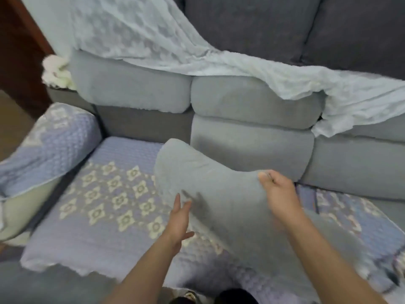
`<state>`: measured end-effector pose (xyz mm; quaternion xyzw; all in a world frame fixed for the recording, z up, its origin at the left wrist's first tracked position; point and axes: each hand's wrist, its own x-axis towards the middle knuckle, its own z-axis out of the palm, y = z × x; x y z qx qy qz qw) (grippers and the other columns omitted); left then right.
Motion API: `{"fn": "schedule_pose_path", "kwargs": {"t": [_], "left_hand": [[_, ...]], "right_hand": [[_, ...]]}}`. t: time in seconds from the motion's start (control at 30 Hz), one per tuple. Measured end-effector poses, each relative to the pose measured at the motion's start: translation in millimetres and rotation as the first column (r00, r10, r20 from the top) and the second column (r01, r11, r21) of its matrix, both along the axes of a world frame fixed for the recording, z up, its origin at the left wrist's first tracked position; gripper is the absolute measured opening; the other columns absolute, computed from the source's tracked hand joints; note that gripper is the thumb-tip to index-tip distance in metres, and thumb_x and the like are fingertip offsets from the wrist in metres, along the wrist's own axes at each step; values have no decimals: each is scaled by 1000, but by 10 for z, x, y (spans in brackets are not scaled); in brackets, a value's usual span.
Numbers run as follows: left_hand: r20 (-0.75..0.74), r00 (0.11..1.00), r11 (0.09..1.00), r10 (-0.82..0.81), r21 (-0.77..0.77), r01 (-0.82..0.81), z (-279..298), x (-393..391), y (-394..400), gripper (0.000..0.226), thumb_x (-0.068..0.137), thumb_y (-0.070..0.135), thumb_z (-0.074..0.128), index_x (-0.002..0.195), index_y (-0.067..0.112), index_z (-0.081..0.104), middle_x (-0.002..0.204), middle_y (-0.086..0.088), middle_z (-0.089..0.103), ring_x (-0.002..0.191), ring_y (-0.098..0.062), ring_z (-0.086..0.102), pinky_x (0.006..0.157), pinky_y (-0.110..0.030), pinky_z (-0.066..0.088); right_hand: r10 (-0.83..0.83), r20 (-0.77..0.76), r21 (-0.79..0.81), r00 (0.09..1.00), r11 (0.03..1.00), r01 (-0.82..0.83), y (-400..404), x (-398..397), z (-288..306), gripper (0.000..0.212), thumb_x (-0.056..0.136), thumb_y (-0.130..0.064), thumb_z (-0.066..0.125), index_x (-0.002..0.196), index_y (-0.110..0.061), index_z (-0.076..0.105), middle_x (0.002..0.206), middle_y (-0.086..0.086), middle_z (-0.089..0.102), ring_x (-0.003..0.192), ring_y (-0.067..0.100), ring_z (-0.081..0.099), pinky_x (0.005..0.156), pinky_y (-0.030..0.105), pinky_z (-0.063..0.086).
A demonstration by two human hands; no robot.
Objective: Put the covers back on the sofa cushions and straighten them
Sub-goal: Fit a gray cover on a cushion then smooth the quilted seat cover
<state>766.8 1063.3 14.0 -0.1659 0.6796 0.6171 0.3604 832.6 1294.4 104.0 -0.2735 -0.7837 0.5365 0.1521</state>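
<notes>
A grey cushion (210,185) lies tilted in front of me over the sofa seat, its far corner raised. My right hand (279,194) grips its upper right edge, with the thumb on top and the fingers curled under the fabric. My left hand (178,218) is flat, fingers straight, against the cushion's lower left side. Under the cushion, a quilted lilac seat cover (105,194) with cream flower shapes is spread over the seat. Several grey cushions (252,102) are stacked against the dark backrest.
A pale blue lace throw (219,62) drapes over the stacked cushions from the upper left down to the right. The left armrest (46,145) wears a matching quilted cover. A white fluffy cloth (54,71) sits behind it. Dark backrest cushions (285,25) fill the top right.
</notes>
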Motion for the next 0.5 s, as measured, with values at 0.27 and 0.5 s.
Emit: {"fn": "schedule_pose_path", "kwargs": {"t": [0.27,0.5], "left_hand": [[-82,927,930,367,44,-365,-18,-511,-1114,77,98,46,56,153,55,2,165,12,8,145,-23,30,96,-54,53],[-291,840,755,458,-372,-541,-428,-1562,-2183,72,98,46,52,157,34,14,159,-10,10,140,-37,32,116,-48,30]], "right_hand": [[337,-45,-180,941,923,-339,-1298,-1165,-230,23,100,-13,53,79,-11,61,67,-12,54,65,5,46,64,30,39],[338,-75,-83,938,935,-344,-2325,-2220,-239,21,99,-11,54,81,-16,65,73,-9,61,66,-1,51,67,22,42]]}}
